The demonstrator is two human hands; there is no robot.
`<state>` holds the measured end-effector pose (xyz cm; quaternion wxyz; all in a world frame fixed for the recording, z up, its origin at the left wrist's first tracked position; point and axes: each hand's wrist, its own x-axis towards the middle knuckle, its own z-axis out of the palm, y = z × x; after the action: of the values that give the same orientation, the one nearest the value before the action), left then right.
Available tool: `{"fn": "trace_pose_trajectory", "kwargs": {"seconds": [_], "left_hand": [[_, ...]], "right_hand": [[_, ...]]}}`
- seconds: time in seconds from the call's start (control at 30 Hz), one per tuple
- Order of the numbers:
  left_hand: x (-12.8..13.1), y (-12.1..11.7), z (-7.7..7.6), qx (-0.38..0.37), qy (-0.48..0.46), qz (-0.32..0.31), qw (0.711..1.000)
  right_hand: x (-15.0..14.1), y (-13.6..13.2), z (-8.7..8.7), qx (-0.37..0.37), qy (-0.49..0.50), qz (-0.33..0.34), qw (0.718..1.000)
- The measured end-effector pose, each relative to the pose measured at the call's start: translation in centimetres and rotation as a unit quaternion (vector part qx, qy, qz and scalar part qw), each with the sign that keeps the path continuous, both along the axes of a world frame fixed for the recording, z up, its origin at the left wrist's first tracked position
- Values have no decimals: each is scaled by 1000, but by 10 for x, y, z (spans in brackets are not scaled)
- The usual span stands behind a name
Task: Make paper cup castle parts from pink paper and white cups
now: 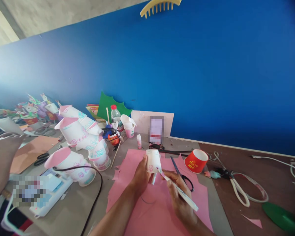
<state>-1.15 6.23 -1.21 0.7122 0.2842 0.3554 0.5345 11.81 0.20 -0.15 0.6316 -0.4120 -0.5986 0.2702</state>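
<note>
My left hand (142, 173) is closed around a white paper cup (152, 160) that bears small pink drawings near its lower edge. In my right hand (178, 193) is a white marker (186, 196), its pink tip at the cup's side. A narrow white piece (154, 178), perhaps the marker's cap, shows just below the cup by my left fingers. Both hands are over a sheet of pink paper (157, 213). Black-handled scissors (186, 181) lie on that sheet beside my right hand.
Stacked decorated paper cups (75, 131) with pink cone tops stand at left. A red paper tub (196, 161) sits right of the scissors, near white cables (238, 190). Behind are a small glue bottle (139, 141) and a propped phone (156, 128). Another person's arm (2, 160) shows far left.
</note>
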Motion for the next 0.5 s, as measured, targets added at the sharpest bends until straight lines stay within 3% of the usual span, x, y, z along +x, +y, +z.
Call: {"fn": "trace_pose_trajectory", "kwargs": {"seconds": [0.5], "left_hand": [[0, -2, -3, -18, 37, -4, 999]], "right_hand": [[2, 1, -1, 10, -21, 6, 1000]]}}
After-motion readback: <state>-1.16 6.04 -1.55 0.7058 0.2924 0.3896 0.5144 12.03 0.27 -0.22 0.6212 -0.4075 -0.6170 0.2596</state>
